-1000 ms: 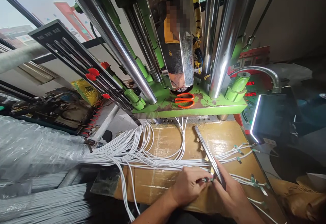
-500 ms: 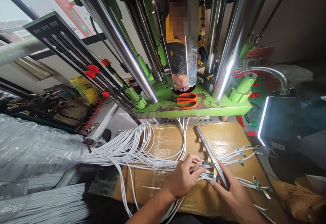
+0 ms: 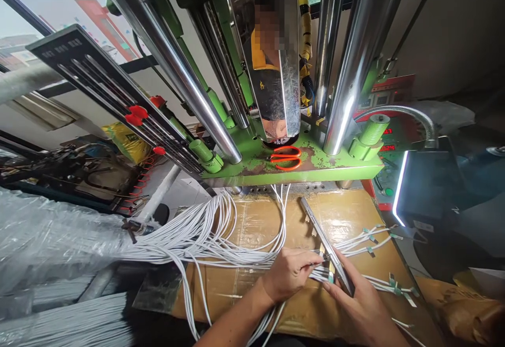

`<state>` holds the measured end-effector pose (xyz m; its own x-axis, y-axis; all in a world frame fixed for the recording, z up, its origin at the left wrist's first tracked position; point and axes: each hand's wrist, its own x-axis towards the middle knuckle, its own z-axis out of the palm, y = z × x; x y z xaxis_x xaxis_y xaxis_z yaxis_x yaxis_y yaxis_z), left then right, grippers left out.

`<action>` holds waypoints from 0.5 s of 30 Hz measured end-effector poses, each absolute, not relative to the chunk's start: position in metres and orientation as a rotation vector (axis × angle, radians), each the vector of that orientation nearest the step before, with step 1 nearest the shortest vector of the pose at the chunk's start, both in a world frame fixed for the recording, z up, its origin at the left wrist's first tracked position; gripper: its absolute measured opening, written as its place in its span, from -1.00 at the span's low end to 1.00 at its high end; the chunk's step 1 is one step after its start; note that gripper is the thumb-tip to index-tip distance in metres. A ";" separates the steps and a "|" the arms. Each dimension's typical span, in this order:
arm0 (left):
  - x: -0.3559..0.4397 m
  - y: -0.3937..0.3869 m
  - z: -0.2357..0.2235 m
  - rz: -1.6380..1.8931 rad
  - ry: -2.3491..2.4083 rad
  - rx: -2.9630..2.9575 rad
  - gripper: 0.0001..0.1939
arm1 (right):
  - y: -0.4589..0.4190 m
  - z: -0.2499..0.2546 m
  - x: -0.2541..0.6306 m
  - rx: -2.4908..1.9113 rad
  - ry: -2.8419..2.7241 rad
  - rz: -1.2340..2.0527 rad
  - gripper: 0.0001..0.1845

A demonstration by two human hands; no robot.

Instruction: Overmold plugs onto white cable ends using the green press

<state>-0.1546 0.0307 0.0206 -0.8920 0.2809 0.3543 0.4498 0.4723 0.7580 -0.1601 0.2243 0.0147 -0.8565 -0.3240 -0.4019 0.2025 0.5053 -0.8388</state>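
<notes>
A long metal strip fixture (image 3: pixel 321 240) lies at a slant on the tape-covered cardboard worktop (image 3: pixel 260 221). My left hand (image 3: pixel 290 273) pinches the end of a white cable (image 3: pixel 315 264) right at the strip's lower part. My right hand (image 3: pixel 355 299) grips the strip's near end, fingers wrapped round it. A thick bundle of white cables (image 3: pixel 197 234) fans in from the left under my left hand. Cables with green-tipped metal terminals (image 3: pixel 373 234) stick out to the right of the strip.
A green press base (image 3: pixel 307 165) with chrome columns (image 3: pixel 347 68) stands behind the worktop, orange scissors (image 3: pixel 286 157) lying on it. A black lamp box (image 3: pixel 426 184) on a flexible neck sits at right. Clear plastic sheeting (image 3: pixel 51 236) covers the left side.
My left hand brought a cable end up to the strip and closed from a looser grasp into a pinch. The right hand stayed on the strip's near end.
</notes>
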 end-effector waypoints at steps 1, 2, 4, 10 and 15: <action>-0.155 0.031 0.020 -1.366 -2.539 -0.651 -0.77 | 0.224 0.015 -0.160 -0.106 2.234 -1.338 -0.07; -0.155 0.031 0.020 -1.351 -2.539 -0.660 -0.76 | 0.224 0.016 -0.160 -0.109 2.233 -1.337 -0.08; -0.154 0.031 0.020 -1.354 -2.534 -0.653 -0.76 | 0.224 0.017 -0.161 -0.110 2.225 -1.348 -0.08; -0.150 0.032 0.019 -1.447 -2.524 -0.607 -0.78 | 0.226 0.016 -0.161 -0.086 2.216 -1.362 -0.18; -0.150 0.033 0.019 -1.462 -2.505 -0.573 -0.80 | 0.225 0.015 -0.161 -0.091 2.211 -1.347 -0.14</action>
